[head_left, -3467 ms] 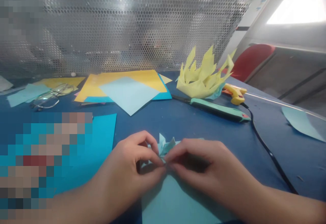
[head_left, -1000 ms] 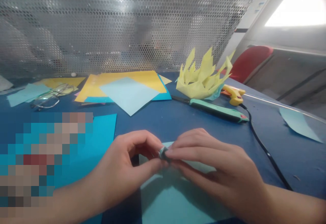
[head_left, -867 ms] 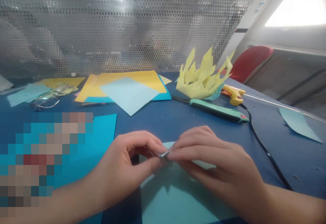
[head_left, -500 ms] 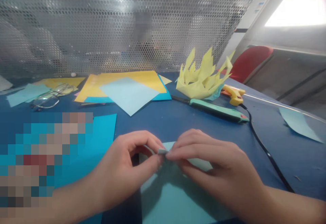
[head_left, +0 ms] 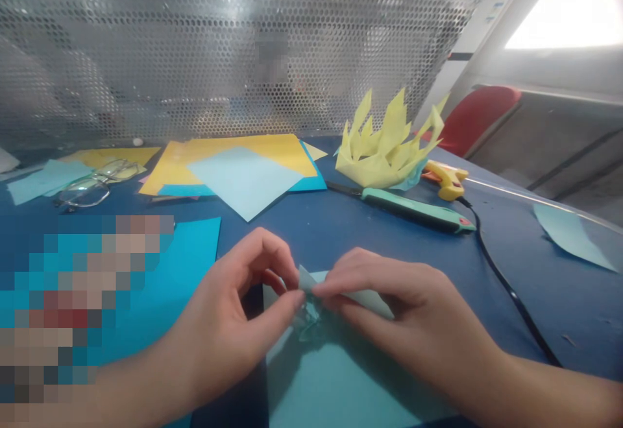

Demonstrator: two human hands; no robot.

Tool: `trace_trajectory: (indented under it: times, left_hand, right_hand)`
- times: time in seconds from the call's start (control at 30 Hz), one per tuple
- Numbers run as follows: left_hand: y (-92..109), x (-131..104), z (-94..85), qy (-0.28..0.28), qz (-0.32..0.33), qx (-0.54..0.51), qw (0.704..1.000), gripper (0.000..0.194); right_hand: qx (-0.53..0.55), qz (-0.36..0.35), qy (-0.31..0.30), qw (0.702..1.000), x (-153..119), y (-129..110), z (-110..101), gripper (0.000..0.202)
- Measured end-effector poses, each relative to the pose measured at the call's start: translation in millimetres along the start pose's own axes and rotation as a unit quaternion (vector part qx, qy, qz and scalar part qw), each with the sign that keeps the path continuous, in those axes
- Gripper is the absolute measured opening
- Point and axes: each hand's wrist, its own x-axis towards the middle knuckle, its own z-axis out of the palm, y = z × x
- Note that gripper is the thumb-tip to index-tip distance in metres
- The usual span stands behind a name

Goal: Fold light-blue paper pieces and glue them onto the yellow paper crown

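Observation:
Between my hands is a small folded piece of pale blue paper [head_left: 308, 277], with a pointed tip sticking up. My left hand [head_left: 248, 292] pinches its left side between thumb and fingers. The fingertips of my right hand [head_left: 399, 311] press together on its right side. Just below the fingertips, crumpled or folded light blue paper [head_left: 310, 323] shows, partly in shadow. Under both hands lies a larger light blue sheet [head_left: 335, 376] on the blue table [head_left: 292, 240].
Yellow and blue sheets [head_left: 180, 155] lie behind, topped by a pale blue square [head_left: 246, 181]. Glasses [head_left: 87, 191] rest at left. A yellow paper crown shape [head_left: 389, 149], green cutter [head_left: 418, 209] and yellow corded tool [head_left: 450, 181] stand right. A bright blue sheet [head_left: 195, 266] lies left.
The fingers of my left hand have risen slightly and shifted left. The paper's tip now points up, and the folded paper below the fingertips has come into view.

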Motion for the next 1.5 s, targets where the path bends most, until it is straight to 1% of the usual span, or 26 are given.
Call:
trace_trajectory:
  times: [0.17, 0.27, 0.33, 0.47, 0.53, 0.6, 0.67, 0.77, 0.87, 1.03, 1.13, 1.23, 1.33, 1.4, 1.5]
  left_hand:
    - [-1.2, 0.9, -2.1, -0.007, 0.004, 0.004, 1.000, 0.022]
    - [-1.7, 3.1, -2.7, -0.025, 0.018, 0.002, 1.000, 0.027]
    - [-1.3, 3.9, -2.9, -0.022, 0.019, 0.003, 1.000, 0.029]
    - [-0.9, 3.5, -2.5, 0.015, -0.030, -0.031, 0.999, 0.026]
    - [-1.1, 3.2, -2.0, 0.036, -0.053, -0.049, 0.997, 0.025]
    - [-1.4, 3.4, -1.2, 0.046, -0.065, -0.059, 0.995, 0.024]
    - [-2.0, 4.1, -0.5, 0.041, -0.077, -0.068, 0.994, 0.021]
    - [-3.0, 5.5, 0.2, 0.018, -0.088, -0.086, 0.992, 0.020]
    - [-3.7, 6.3, 0.2, 0.010, -0.082, -0.084, 0.993, 0.023]
    - [-3.1, 5.9, 0.1, 0.014, -0.058, -0.038, 0.998, 0.022]
    - [-2.5, 6.1, 0.0, 0.009, -0.046, -0.042, 0.998, 0.026]
    - [-2.0, 6.9, 0.0, 0.004, -0.058, -0.056, 0.997, 0.030]
    - [-1.5, 7.1, 0.0, 0.004, -0.068, -0.055, 0.996, 0.026]
    - [-1.5, 6.4, -0.1, 0.005, -0.070, -0.054, 0.996, 0.024]
    - [-2.5, 4.8, -0.2, 0.009, -0.078, -0.049, 0.996, 0.022]
  right_hand:
    - [0.012, -0.003, -0.005, 1.000, -1.4, 0.4, -0.5, 0.018]
    - [0.021, 0.002, 0.001, 1.000, -1.4, 0.9, -0.2, 0.020]
    - [0.025, 0.009, 0.004, 1.000, -1.2, 1.2, 0.1, 0.021]
    - [0.022, 0.022, 0.004, 0.999, -1.5, 1.3, -0.2, 0.017]
    - [0.014, 0.009, 0.005, 1.000, -1.8, 1.0, -1.3, 0.016]
    - [0.005, -0.019, 0.007, 1.000, -1.8, 0.4, -2.6, 0.018]
    - [-0.005, -0.042, 0.007, 0.999, -1.5, -0.3, -3.5, 0.020]
    - [-0.020, -0.052, -0.002, 0.998, -1.4, -0.3, -3.1, 0.025]
    - [-0.032, -0.042, -0.007, 0.999, -1.9, 0.5, -1.8, 0.028]
    - [-0.037, -0.016, 0.000, 0.999, -4.2, 0.9, -1.9, 0.026]
    - [-0.033, 0.003, 0.001, 0.999, -4.7, 1.2, -2.6, 0.026]
    - [-0.018, 0.026, 0.013, 0.999, -3.0, 1.0, -3.0, 0.023]
    - [-0.015, 0.035, 0.030, 0.999, -0.7, 0.0, -3.6, 0.018]
    - [-0.032, 0.023, 0.026, 0.999, -0.4, -0.7, -4.5, 0.017]
    - [-0.080, -0.032, -0.001, 0.996, -2.1, -0.8, -5.8, 0.016]
